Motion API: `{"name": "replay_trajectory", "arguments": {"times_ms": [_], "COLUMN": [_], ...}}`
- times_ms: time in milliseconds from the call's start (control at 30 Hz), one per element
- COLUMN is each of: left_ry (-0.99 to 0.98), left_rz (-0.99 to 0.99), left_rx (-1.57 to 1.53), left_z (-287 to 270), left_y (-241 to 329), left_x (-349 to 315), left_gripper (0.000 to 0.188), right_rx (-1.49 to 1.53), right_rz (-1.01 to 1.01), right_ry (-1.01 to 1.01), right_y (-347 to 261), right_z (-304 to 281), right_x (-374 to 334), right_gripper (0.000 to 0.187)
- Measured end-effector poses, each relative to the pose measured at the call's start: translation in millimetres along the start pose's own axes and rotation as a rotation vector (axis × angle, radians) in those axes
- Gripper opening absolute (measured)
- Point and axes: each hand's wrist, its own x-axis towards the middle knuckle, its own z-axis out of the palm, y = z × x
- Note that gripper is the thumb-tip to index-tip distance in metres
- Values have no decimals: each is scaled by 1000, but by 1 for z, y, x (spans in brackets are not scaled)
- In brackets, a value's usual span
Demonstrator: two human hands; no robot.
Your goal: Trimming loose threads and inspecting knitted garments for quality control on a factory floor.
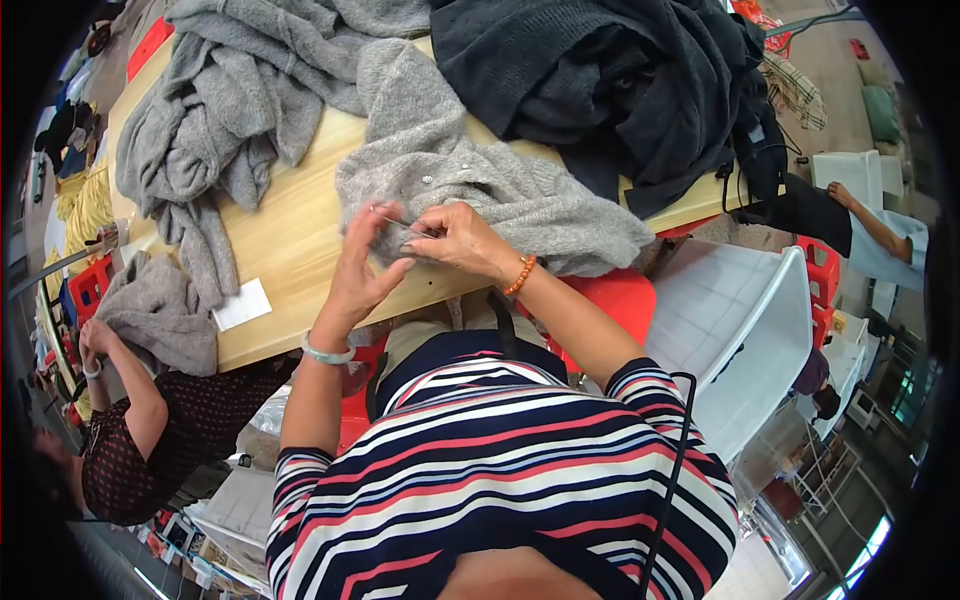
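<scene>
My right hand is closed in a pinch on a thin needle, which slants up toward my left fingertips. My left hand has its thumb and forefinger spread apart beside it, the fingertips close to the needle's far end. Any thread is too fine to make out. Just beyond both hands a light grey knitted garment lies bunched at the table's near edge, with a few small shiny buttons on it. Part of it hangs over the edge on the right.
More grey knitwear and a dark charcoal knit pile cover the wooden table. A white paper slip lies at left. A co-worker handles grey knitwear there. On the right stand a white bin and a red stool.
</scene>
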Motion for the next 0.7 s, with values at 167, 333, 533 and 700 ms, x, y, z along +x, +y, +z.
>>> {"name": "replay_trajectory", "arguments": {"times_ms": [167,333,533,700], "left_ry": [-249,-183,-104,-194], "left_rz": [-350,-372,-324,-487], "left_rx": [-341,-214,-278,-596], "left_z": [3,0,1,-10], "left_y": [-33,-47,-46,-31], "left_x": [-4,-13,-9,-4], "left_gripper": [22,10,12,16], "right_rx": [67,-102,-82,6], "right_rz": [133,-99,-82,-113], "right_ry": [183,292,348,369], "right_y": [1,-10,-21,-20], "right_z": [9,17,20,17], "right_x": [-12,-17,-16,-15], "right_gripper": [25,20,16,18]}}
